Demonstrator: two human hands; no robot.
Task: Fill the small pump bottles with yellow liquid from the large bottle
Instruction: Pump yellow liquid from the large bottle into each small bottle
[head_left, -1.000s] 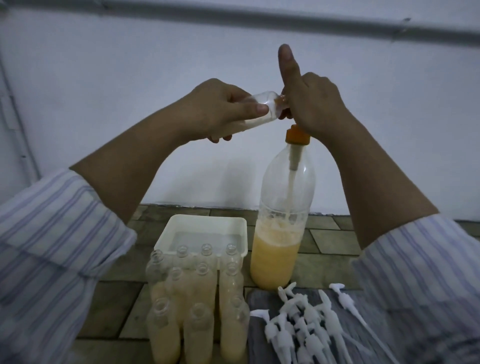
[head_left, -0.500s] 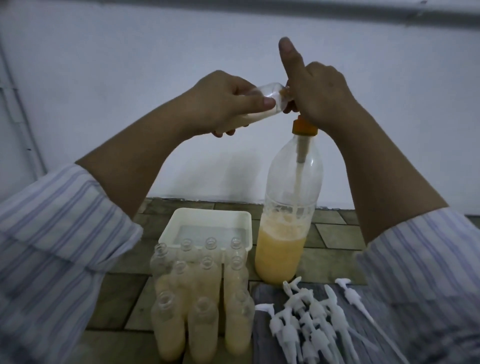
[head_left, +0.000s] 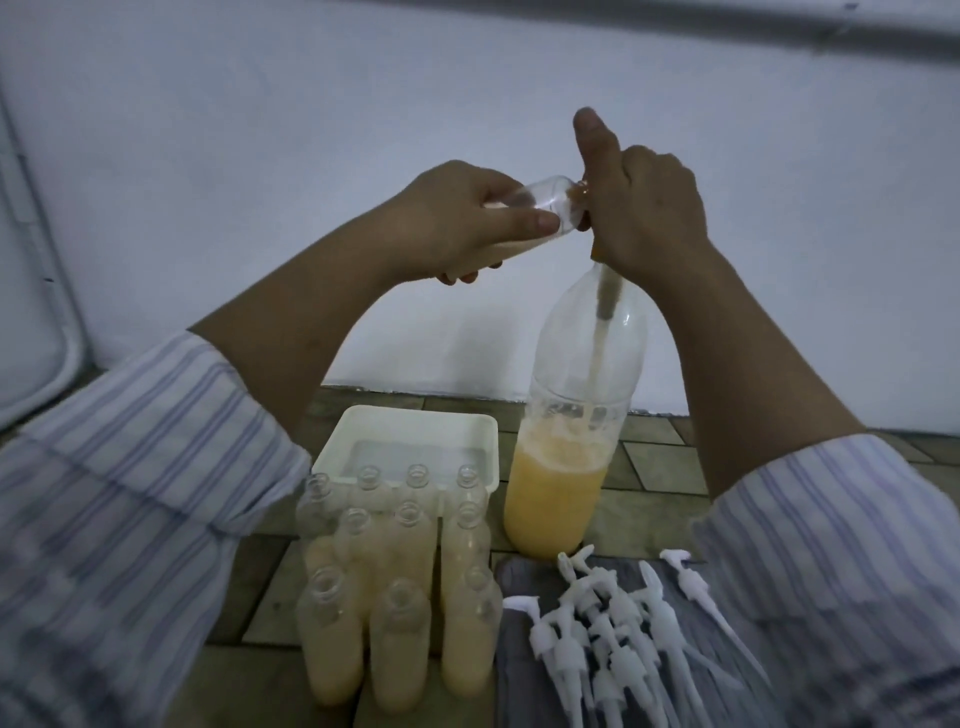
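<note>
A large clear bottle (head_left: 566, 467) stands on the tiled floor, its lower part holding yellow liquid, a pump tube running down inside. My right hand (head_left: 644, 218) is curled over its orange pump top, index finger pointing up. My left hand (head_left: 457, 218) grips a small clear bottle (head_left: 524, 208) tilted almost flat, its mouth against the pump spout, yellow liquid lying along its lower side. In front stand several small bottles (head_left: 395, 571), uncapped, most holding yellow liquid.
A white square tub (head_left: 415, 431) sits behind the small bottles. Several white pump heads (head_left: 623, 629) lie in a heap on a grey cloth at the right. A white wall rises close behind. Striped sleeves cover both forearms.
My right hand has sunk lower over the pump top, so the orange cap is now mostly hidden. The small bottle stays at the spout. The camera has tilted slightly.
</note>
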